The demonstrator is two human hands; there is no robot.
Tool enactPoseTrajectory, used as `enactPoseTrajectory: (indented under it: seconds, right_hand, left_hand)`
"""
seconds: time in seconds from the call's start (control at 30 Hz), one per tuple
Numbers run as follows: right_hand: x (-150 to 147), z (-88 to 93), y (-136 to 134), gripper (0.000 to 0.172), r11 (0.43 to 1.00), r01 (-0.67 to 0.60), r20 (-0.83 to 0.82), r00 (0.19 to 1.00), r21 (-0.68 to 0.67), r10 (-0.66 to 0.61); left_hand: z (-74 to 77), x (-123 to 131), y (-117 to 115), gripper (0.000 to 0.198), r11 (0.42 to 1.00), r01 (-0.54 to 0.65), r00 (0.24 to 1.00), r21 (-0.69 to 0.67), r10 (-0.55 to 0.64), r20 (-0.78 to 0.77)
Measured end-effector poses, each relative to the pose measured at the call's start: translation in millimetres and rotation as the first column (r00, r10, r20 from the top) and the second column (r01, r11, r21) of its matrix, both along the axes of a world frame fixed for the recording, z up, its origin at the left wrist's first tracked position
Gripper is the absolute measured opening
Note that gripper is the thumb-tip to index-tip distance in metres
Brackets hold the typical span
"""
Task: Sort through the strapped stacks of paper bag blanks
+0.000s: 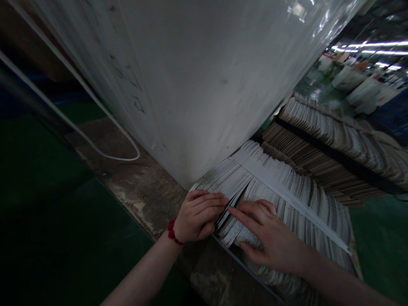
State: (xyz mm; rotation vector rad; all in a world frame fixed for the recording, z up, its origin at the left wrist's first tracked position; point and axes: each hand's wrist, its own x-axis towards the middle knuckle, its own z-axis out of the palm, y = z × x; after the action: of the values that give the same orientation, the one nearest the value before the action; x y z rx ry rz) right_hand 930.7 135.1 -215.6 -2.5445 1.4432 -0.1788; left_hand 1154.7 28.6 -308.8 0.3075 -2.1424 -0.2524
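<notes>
A long bundle of stacked pale sheets [287, 208] lies on its side with a white strap [280, 191] across it. My left hand [200, 214], with a red bracelet [173, 233] on the wrist, rests on the bundle's near left end, its fingers pressed together over the sheet edges. Just right of it, my right hand [261, 233] touches the sheets, index finger stretched to a dark gap between them and thumb apart. Whether the left fingers pinch a sheet is hidden.
A large white plastic-covered container [197, 85] rises directly behind my hands. A worn board [127, 182] and a white cord loop [127, 158] are at left. Another bundle [334, 144] with a black strap lies at right, and white sacks stand farther back.
</notes>
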Motion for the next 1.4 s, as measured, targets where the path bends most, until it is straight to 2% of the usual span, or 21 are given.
enactPoseTrajectory:
  seconds: [0.4, 0.57, 0.73, 1.0, 1.27, 1.4]
  right_hand:
    - [0.4, -0.1, -0.9, 0.063, 1.0, -0.016, 0.057, 0.998, -0.026, 0.017]
    - [-0.2, -2.2, -0.2, 0.064, 0.999, -0.013, 0.068, 0.998, -0.037, 0.015]
    - [2.1, 0.1, -2.5, 0.057, 1.0, 0.014, 0.024, 1.0, -0.011, -0.014]
    - [2.1, 3.8, -5.6, 0.05, 0.999, -0.047, -0.022, 0.999, -0.016, 0.046]
    - [30.0, 5.4, -23.2, 0.038, 1.0, -0.015, -0.023, 1.0, -0.008, 0.015]
    - [39.0, 3.6, -13.8, 0.041, 0.999, 0.051, -0.03, 0.998, -0.002, -0.051]
  left_hand:
    - [4.0, -0.6, 0.7, 0.036, 1.0, -0.011, 1.0, 0.006, 0.011, -0.015]
    - [0.7, 0.0, 0.6, 0.036, 1.0, -0.002, 1.0, 0.015, 0.002, 0.0]
    - [-4.0, 0.9, 0.5, 0.034, 1.0, 0.004, 1.0, 0.016, -0.004, 0.013]
    - [-1.9, -0.3, -0.2, 0.033, 1.0, -0.021, 1.0, -0.009, 0.021, -0.003]
    - [0.1, 0.7, -0.7, 0.032, 1.0, -0.007, 1.0, 0.006, 0.007, -0.004]
    - [5.4, 5.3, 0.4, 0.031, 1.0, 0.012, 0.998, 0.027, -0.013, 0.056]
